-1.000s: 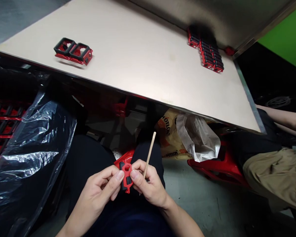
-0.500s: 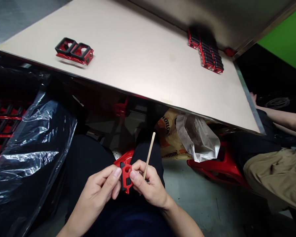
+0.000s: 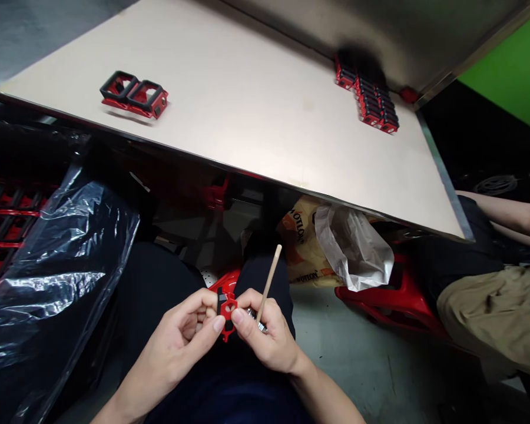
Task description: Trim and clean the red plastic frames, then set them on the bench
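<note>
Over my lap, both hands pinch a small red and black plastic part (image 3: pixel 227 308). My left hand (image 3: pixel 183 341) grips its left side with thumb and fingers. My right hand (image 3: pixel 267 341) pinches its right side and also holds a thin wooden stick (image 3: pixel 269 281) that points up and away. A small metal piece shows between my right fingers. On the beige table (image 3: pixel 256 100) lie two joined red and black frames (image 3: pixel 133 95) at the left and a row of several stacked red and black parts (image 3: pixel 371 100) at the far right.
A black plastic bag (image 3: pixel 48 277) over a crate of red parts sits to my left. Under the table are a yellow printed bag (image 3: pixel 302 241), a white plastic bag (image 3: pixel 357 244) and a red stool (image 3: pixel 393 297). Another person's arm and leg (image 3: pixel 490 300) are at the right.
My hands have turned the red part so that less of it shows, and my left thumb has slid onto its lower edge. The stick has tilted slightly to the right.
</note>
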Tool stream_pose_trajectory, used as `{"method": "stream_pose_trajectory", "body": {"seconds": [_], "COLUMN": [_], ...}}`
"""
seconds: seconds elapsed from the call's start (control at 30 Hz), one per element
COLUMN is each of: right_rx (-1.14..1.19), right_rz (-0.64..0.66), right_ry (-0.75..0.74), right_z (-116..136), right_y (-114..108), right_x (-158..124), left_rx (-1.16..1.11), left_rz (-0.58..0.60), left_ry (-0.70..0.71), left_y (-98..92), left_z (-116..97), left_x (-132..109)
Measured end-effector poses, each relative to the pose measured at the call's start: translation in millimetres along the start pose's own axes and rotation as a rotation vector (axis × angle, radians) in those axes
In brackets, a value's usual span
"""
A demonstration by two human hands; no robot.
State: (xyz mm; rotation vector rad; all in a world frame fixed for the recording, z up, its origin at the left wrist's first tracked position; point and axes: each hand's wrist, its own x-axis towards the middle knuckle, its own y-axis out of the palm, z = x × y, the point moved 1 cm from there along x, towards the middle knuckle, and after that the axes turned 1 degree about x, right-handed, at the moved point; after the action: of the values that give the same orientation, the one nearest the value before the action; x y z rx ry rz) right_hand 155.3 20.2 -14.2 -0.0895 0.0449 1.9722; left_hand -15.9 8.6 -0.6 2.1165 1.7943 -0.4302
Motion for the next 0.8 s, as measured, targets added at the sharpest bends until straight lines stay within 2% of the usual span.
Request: {"method": "stream_pose_trajectory", "body": {"seconds": [0.07,0.17,0.27,0.37,0.47,0.6,0.8], "right_rx": [-0.114,-0.306,-0.412,-0.438,-0.365,-0.193,0.198], "right_rz": [-0.018,0.000,0.035,0.029,0.045,0.081,0.086], "right_ry": [-0.103,-0.237,-0.273,-0.288,-0.234,-0.110,0.055], "right_z": [-2.9,-8.7,-14.0,-16.1,-15.5,-13.2,-16.3], "right_y": [-1.1,-1.6,-2.0,-4.4,-8.6,-14.5,-15.1], "right_x": [-0.1,-0.5,-0.5,-1.1,-3.0,-5.9,-4.6], "left_rx": [-0.050,-0.125,-0.132,-0.105,0.004,0.201,0.324], "left_rz": [-0.005,0.064,0.080,0.019,0.009,0.015,-0.040], "left_ry": [-0.034,-0.061,-0.083,-0.096,-0.028,0.165,0.388], "left_y": [-3.4,-6.5,-5.7,-3.1,-1.7,-1.9,0.3], "left_z": [-0.2,-0.3,0.7,0.6,-1.6,-5.0,-5.5], "left_x": [0.1,1.4,3.4,3.5,2.3,-0.5,-4.5]}}
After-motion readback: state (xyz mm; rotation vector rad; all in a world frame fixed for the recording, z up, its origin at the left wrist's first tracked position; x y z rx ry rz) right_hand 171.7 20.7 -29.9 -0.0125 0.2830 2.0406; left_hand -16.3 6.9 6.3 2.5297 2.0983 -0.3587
